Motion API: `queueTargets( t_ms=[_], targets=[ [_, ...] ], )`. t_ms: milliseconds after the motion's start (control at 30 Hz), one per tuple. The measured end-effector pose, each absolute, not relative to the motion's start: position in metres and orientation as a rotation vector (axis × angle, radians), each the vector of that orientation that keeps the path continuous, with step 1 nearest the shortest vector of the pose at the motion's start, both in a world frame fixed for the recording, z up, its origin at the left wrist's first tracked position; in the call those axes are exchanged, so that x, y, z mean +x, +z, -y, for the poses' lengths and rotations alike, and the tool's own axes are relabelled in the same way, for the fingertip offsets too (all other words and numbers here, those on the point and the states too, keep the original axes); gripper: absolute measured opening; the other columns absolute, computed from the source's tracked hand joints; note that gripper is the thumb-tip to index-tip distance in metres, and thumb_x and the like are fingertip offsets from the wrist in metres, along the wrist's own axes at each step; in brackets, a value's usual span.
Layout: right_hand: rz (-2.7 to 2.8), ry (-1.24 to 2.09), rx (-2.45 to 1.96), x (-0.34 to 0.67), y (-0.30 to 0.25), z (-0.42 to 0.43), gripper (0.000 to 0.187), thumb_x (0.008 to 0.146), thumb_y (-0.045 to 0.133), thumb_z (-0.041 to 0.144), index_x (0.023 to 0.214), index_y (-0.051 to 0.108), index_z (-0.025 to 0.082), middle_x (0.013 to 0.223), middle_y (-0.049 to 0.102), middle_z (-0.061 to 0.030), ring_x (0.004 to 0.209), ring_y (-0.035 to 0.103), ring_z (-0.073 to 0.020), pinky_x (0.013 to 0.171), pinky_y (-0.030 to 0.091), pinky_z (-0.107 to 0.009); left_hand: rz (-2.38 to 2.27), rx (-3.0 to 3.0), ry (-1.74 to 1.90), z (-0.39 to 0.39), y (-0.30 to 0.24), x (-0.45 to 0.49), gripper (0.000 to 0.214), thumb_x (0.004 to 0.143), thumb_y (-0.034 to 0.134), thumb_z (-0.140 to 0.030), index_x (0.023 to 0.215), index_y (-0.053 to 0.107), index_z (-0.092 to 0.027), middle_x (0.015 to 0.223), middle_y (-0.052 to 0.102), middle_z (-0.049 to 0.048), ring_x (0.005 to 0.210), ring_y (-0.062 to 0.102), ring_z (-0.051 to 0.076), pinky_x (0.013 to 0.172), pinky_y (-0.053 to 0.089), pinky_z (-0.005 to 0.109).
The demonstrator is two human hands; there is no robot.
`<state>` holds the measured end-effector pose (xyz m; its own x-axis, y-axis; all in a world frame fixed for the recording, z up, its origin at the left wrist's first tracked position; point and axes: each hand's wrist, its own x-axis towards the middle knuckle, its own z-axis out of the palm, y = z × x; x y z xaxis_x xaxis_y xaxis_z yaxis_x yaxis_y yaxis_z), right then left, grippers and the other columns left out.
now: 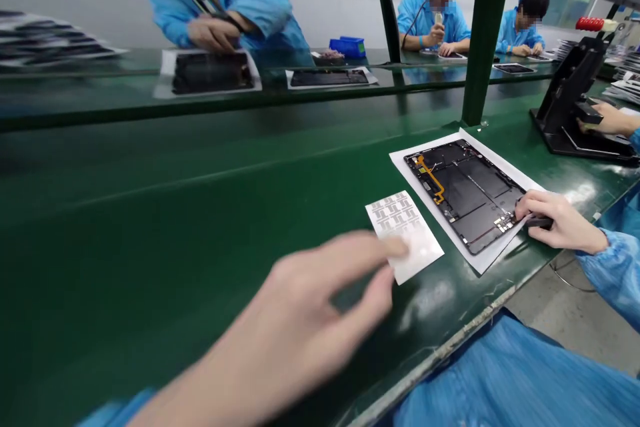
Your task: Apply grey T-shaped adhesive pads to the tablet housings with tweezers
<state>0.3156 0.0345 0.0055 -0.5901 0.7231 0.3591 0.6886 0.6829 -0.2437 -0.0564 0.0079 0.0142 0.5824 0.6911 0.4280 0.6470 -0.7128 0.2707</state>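
Note:
My left hand (320, 300) reaches over a small white sheet (423, 250) printed with rows of grey shapes, like a label sheet. Its index finger stretches onto the sheet, slightly blurred, with the thumb apart near the edge. To the right, a tablet housing (480, 193) lies with its inside up, showing an orange flex cable (434, 180) and small circuit boards. White paper (400, 159) is under it. My right hand (563, 220) is at the housing's near right corner, its fingers closed around a small black object (540, 221) whose kind I cannot make out.
A green post (487, 40) rises from the green bench (200, 227) behind the housing. A black stand (575, 100) is at the right, with another person's hand (613, 119) at it. Across a ledge, people in blue work near more housings (215, 73) and a blue bin (347, 47).

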Motion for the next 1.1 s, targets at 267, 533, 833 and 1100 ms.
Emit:
queueTargets(
  t_ms=[267,533,833,1100],
  targets=[
    [2.445,0.299,-0.961,0.316,0.015,-0.019,0.027,0.076,0.049,0.001,0.094,0.061,0.018,0.086,0.062,-0.0051,0.073,0.062,-0.0147,0.061,0.050,-0.023,-1.212,2.730,0.340,-0.057,-0.016,-0.052,0.064,0.096,0.030,-0.059,0.149,0.032,-0.025,0.156,0.027,0.0103,0.143,0.023,0.042,0.109,0.025,0.069],
    [1.886,1.002,-0.950,0.270,0.052,-0.042,0.047,0.097,0.046,0.053,0.082,0.073,0.019,0.081,0.067,-0.0035,0.056,0.058,-0.0087,0.050,0.049,-0.019,-0.924,2.951,0.380,-0.038,-0.015,-0.051,0.056,0.100,0.029,-0.037,0.153,0.013,-0.031,0.161,0.016,0.0014,0.148,0.007,0.033,0.117,0.010,0.061],
    [2.166,1.828,-0.600,0.169,0.055,-0.083,0.007,0.091,0.061,0.017,0.086,0.057,0.015,0.083,0.062,0.0002,0.076,0.064,-0.0097,0.072,0.054,-0.018,-1.013,2.831,0.515,-0.028,-0.010,-0.044,0.051,0.093,0.033,-0.031,0.136,0.042,-0.004,0.151,0.035,0.0208,0.146,0.020,0.031,0.119,0.018,0.051],
    [2.141,1.560,-0.799,0.172,0.036,-0.064,0.012,0.087,0.051,0.016,0.076,0.047,0.018,0.070,0.055,0.0002,0.059,0.061,-0.0122,0.055,0.052,-0.022,-1.031,2.871,0.444,-0.030,0.001,-0.037,0.064,0.100,0.027,-0.049,0.141,0.040,0.000,0.146,0.043,0.0203,0.139,0.035,0.036,0.112,0.032,0.054]
  ],
)
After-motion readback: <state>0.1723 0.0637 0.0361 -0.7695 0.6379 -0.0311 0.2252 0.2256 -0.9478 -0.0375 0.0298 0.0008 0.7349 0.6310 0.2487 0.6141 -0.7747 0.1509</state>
